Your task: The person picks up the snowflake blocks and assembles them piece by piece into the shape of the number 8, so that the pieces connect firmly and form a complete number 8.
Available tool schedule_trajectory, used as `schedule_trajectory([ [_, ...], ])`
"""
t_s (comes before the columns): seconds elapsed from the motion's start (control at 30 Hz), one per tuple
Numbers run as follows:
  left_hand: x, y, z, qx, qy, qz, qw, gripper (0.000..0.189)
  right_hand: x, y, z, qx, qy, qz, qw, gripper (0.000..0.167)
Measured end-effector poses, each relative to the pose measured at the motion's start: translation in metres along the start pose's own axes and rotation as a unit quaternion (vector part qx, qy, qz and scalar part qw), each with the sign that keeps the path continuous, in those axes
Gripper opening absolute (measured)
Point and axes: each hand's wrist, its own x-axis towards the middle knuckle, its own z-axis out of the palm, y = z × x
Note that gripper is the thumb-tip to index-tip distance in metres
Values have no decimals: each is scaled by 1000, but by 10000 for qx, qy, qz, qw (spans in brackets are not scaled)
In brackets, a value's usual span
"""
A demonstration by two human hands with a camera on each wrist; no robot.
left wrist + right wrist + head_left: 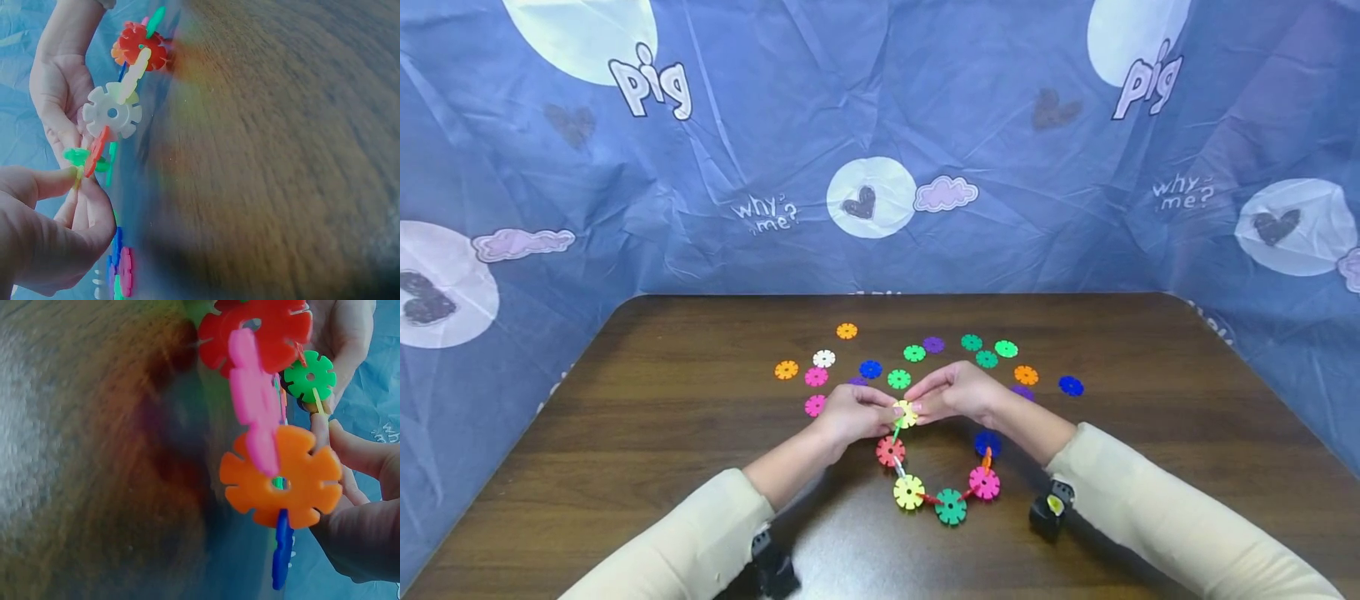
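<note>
A curved chain of notched plastic discs, slotted into one another, lies between the forearms in the head view. At its upper left end is a yellow disc [905, 414], held between the hands. My left hand [853, 414] pinches it from the left with thumb and fingers; my right hand [958, 393] grips its right side. A green disc [310, 377] joins it below, followed by a red disc [891, 451] and a white disc [112, 111]. Farther round come a dark green disc [951, 507], a pink disc [984, 483], an orange disc [281, 477] and, at the other end, a blue disc [988, 443].
Loose discs lie scattered beyond the hands on the brown table [647, 417], among them an orange disc [847, 331], a white one [823, 358] and a blue one [1071, 386]. A blue printed cloth [880, 108] hangs behind the table.
</note>
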Motion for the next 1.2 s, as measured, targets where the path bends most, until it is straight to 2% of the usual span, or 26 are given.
schedule_trajectory([
  [0.2, -1, -1, -3, -166, 7, -57, 9998, 18, -3, -4, -10, -196, 153, 7, 9997, 36],
  [0.33, -1, -2, -5, -260, 58, -94, 9996, 17, -8, -4, -27, -645, 572, -182, 9961, 38],
  [0.4, -1, -3, -7, -287, 109, -121, 9995, 16, -11, -2, -39, -1056, 847, -308, 9903, 36],
  [0.43, -1, -4, -8, -298, 139, -127, 9994, 15, -12, -1, -45, -1319, 1033, -355, 9852, 35],
  [0.5, -2, -5, -10, -324, 177, -129, 9992, 15, -14, 1, -58, -2125, 1414, -497, 9656, 31],
  [0.53, -2, -5, -11, -341, 191, -131, 9992, 15, -15, 3, -64, -2541, 1589, -565, 9524, 30],
  [0.6, -2, -6, -12, -380, 188, -127, 9990, 14, -19, 5, -75, -3393, 1874, -652, 9195, 26],
  [0.67, -2, -6, -12, -417, 150, -125, 9989, 15, -23, 7, -85, -4075, 1994, -640, 8889, 25],
  [0.73, -3, -7, -12, -447, 124, -124, 9988, 15, -26, 9, -91, -4480, 1842, -549, 8731, 25],
  [0.87, -3, -7, -13, -460, 102, -109, 9988, 15, -31, 12, -95, -5006, 1528, -374, 8513, 25],
  [1.0, -2, -8, -14, -464, 86, -69, 9989, 16, -33, 13, -96, -5305, 1495, -446, 8332, 22],
  [1.1, -2, -8, -15, -472, 74, -72, 9988, 16, -32, 12, -97, -5362, 1430, -454, 8306, 23],
  [1.2, -3, -8, -15, -480, 66, -110, 9988, 16, -32, 12, -96, -5288, 1344, -450, 8368, 25],
])
